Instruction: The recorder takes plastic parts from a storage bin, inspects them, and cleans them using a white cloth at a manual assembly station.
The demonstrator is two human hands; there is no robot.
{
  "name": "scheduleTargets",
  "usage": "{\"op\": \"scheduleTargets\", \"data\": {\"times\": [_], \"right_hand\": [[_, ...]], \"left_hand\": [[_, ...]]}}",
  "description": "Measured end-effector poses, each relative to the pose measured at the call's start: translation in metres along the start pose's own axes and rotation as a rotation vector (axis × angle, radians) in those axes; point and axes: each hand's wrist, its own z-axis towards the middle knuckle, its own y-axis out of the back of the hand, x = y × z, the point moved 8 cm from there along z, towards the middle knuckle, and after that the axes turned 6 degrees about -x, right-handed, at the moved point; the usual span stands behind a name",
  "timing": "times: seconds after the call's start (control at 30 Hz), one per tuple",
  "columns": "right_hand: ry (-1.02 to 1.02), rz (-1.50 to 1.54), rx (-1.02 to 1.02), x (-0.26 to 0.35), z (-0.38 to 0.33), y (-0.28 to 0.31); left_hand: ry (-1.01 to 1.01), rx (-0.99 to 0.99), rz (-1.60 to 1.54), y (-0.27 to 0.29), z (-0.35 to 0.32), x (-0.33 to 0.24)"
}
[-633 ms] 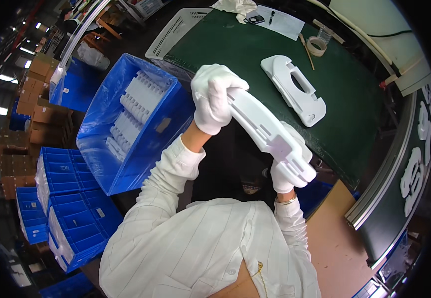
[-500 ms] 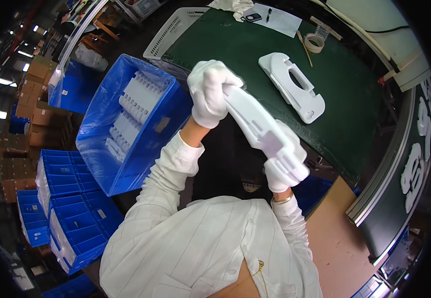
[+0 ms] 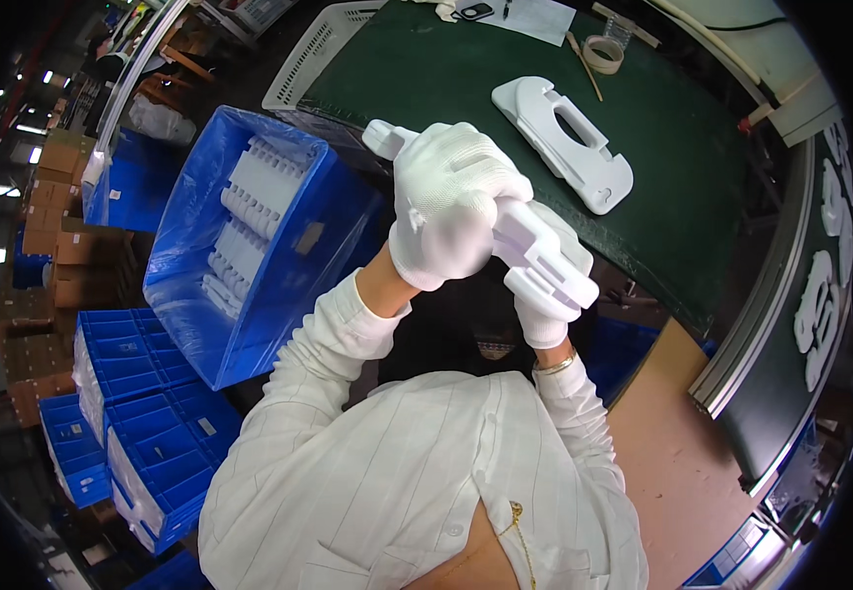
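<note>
Head: left hand [image 3: 456, 202] shifted along part [image 3: 544, 264]

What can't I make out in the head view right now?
Head view:
Held white plastic part: middle covered by the left hand.
Right hand: partly hidden behind that part.
Paper sheet: cut off by the top edge.
Blue crate: whatever lies beneath the white slotted pieces is hidden by them.

Your gloved left hand [image 3: 454, 208] wraps around a long white plastic piece [image 3: 542, 258], one end poking out past it; your gloved right hand [image 3: 542, 324] grips the other end. On the green tabletop [image 3: 416, 74] you have a similar white handle [image 3: 562, 150] near a tape roll [image 3: 600, 69]. A blue bin [image 3: 320, 251] at your left holds stacked white parts [image 3: 264, 187].
</note>
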Motion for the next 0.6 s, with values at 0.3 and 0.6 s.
{"op": "scheduleTargets", "data": {"times": [0.3, 0.6], "right_hand": [[0.371, -0.499, 0.026, 0.050, 0.013, -0.021], [0.311, -0.567, 0.026, 0.053, 0.022, -0.021]], "left_hand": [[0.025, -0.158, -0.116, -0.008, -0.018, 0.021], [0.079, -0.045, -0.225, -0.015, -0.003, -0.005]]}}
